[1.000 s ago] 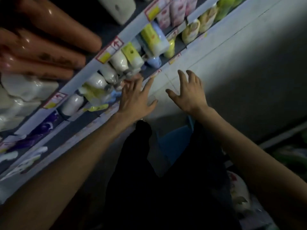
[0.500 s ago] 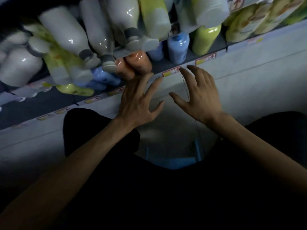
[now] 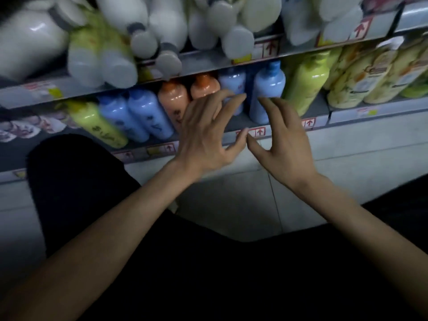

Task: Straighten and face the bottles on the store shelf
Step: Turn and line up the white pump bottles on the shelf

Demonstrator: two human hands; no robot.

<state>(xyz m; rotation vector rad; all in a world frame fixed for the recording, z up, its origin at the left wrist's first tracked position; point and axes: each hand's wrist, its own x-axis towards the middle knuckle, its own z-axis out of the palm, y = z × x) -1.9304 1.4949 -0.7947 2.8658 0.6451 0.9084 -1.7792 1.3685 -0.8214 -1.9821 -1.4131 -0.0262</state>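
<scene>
Both grips were spread and held nothing. The left grip (image 3: 203, 137) hovered before the orange bottles (image 3: 172, 100), fingers reaching toward a pale bottle (image 3: 232, 83). The right grip (image 3: 286, 144) sat just beside it, thumbs nearly touching, fingertips over the blue-capped bottle (image 3: 266, 86). Whether any fingertip touched plastic could not be told. The bottles stood on the lower shelf (image 3: 382, 111), near its front edge. Open hands flanking one spot suggested they were placed to cup a bottle and turn its label forward. Further left, a green bottle (image 3: 99, 123) and blue ones (image 3: 139, 114) leaned, likely needing straightening, though the wide lens may have exaggerated it.
</scene>
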